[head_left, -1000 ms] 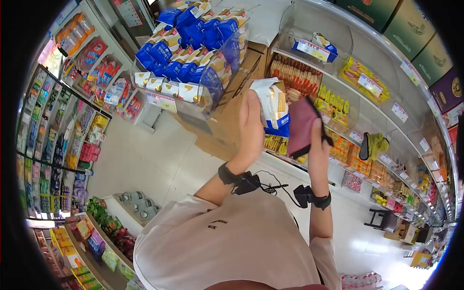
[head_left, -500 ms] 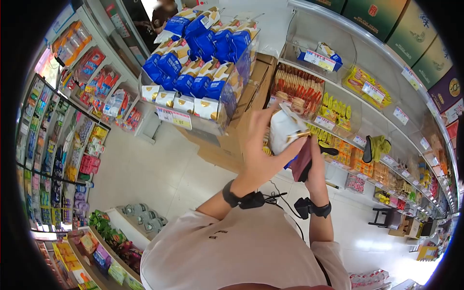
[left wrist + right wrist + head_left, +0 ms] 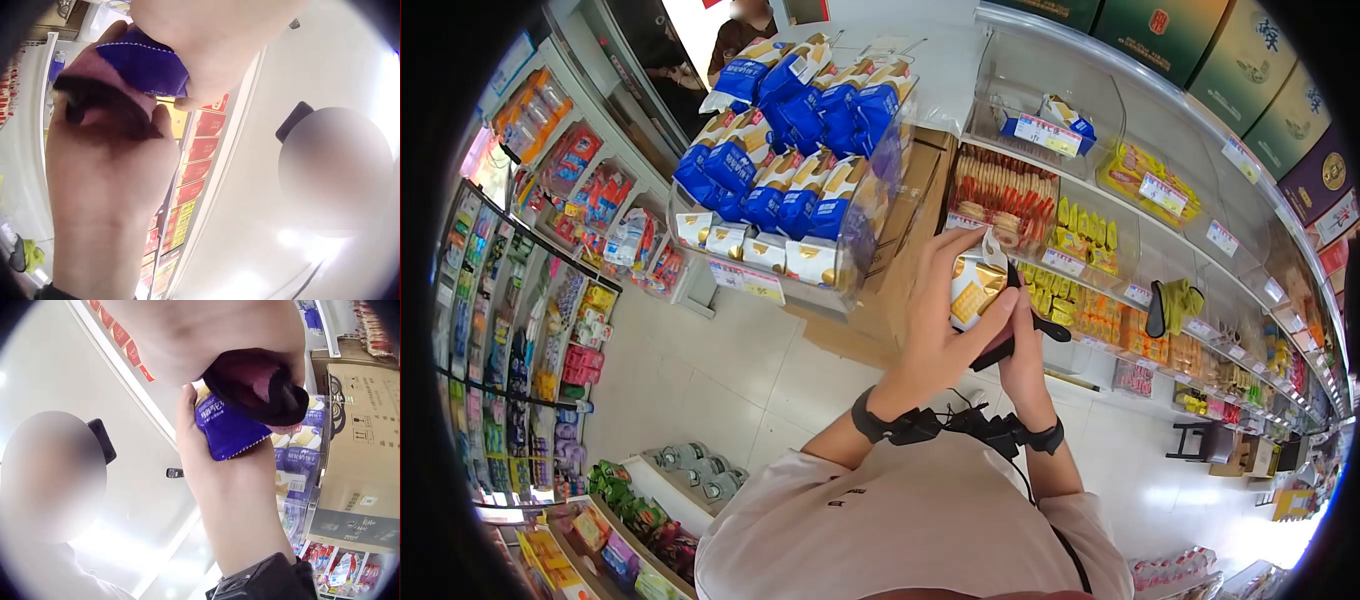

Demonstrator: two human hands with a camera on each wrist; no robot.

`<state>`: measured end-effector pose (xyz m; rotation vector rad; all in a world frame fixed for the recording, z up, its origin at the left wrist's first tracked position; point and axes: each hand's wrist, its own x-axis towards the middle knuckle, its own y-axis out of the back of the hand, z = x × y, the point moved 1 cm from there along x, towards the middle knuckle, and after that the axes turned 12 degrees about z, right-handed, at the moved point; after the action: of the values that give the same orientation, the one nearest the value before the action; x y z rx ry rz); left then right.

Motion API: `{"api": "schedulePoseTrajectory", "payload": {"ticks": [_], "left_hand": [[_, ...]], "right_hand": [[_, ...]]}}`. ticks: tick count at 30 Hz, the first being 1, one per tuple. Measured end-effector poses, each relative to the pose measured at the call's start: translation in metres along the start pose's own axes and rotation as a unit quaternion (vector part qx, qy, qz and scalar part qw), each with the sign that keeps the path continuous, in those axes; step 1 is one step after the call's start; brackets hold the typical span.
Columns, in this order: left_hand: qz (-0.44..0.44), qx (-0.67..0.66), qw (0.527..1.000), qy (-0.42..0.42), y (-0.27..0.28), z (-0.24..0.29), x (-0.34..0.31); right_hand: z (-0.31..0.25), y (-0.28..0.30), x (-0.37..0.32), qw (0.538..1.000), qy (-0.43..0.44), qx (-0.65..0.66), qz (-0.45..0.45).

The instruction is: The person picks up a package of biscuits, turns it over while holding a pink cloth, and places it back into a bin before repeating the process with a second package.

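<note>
My left hand [image 3: 945,335] grips a blue, white and gold biscuit packet [image 3: 975,291] from its left side, fingers over the top and thumb across the front. The packet's blue crimped end [image 3: 234,439] pokes out below the fingers in the right wrist view. In my right hand [image 3: 1025,365] is a maroon cloth [image 3: 94,65] with black trim, bunched up and pressed against the packet's right side. Both hands meet around the packet, so much of it and of the cloth is hidden.
A clear bin of similar blue packets [image 3: 785,190] stands on cardboard boxes [image 3: 905,225] to the left. Shelves of snack bins [image 3: 1090,225] run along the right, with a yellow-green and black cloth item [image 3: 1175,307] on the edge. A person [image 3: 745,35] is at the far left doorway.
The hands were apart at first, with the cloth spread in the right hand. They have come together, the cloth is now bunched against the packet, and the packet has tilted and come lower.
</note>
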<state>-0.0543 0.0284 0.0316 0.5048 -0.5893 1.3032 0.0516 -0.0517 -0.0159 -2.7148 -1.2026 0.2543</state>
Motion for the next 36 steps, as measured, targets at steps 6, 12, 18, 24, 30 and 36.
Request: {"api": "schedulePoseTrajectory", "payload": {"ticks": [6,12,18,24,30,36], "left_hand": [[0.027,-0.108,0.984,0.14,-0.045,-0.01,0.015],[0.107,-0.247,0.926,0.266,-0.111,-0.011,0.038],[0.0,-0.177,0.966,0.189,-0.194,-0.01,0.042],[0.023,-0.066,0.996,0.062,-0.229,-0.023,0.042],[0.159,-0.006,0.987,0.007,-0.212,-0.032,0.085],[0.219,-0.083,0.969,0.084,-0.195,-0.072,0.151]], "right_hand": [[-0.025,0.031,0.032,0.991,0.054,-0.042,-0.119],[-0.036,0.108,0.101,0.999,-0.028,0.026,-0.029],[-0.08,0.143,0.139,0.998,0.063,0.005,0.022],[-0.08,0.155,0.153,0.994,0.107,-0.01,-0.03],[-0.053,0.185,0.171,0.993,0.048,-0.068,-0.081],[-0.037,0.208,0.185,0.998,0.016,-0.049,-0.019]]}}
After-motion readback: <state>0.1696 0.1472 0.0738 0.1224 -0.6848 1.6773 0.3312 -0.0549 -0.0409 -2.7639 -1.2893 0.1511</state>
